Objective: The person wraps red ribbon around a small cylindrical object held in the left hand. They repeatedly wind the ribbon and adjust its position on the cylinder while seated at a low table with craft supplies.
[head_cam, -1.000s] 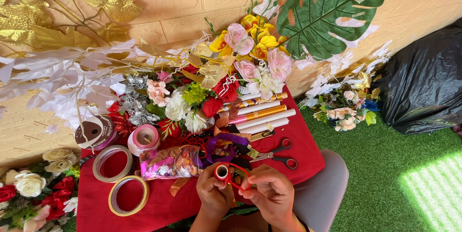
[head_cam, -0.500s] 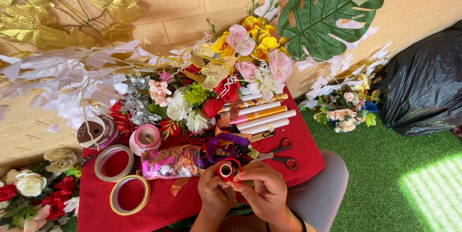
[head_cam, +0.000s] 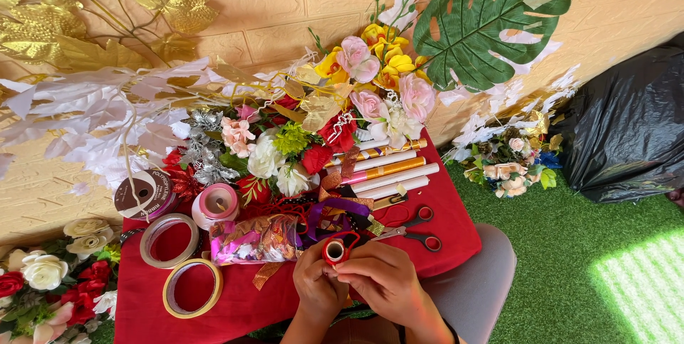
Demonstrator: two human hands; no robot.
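at nine o'clock of your hands lay two tape rings [head_cam: 169, 240] on the red cloth [head_cam: 442, 244]. your left hand [head_cam: 318, 288] and right hand [head_cam: 385, 278] both pinched the small red ribbon spool [head_cam: 335, 250], fingers closed on it, at twelve o'clock of them. you seemed to be freeing the ribbon's end; the scissors [head_cam: 413, 228], at two o'clock, looked needed next.
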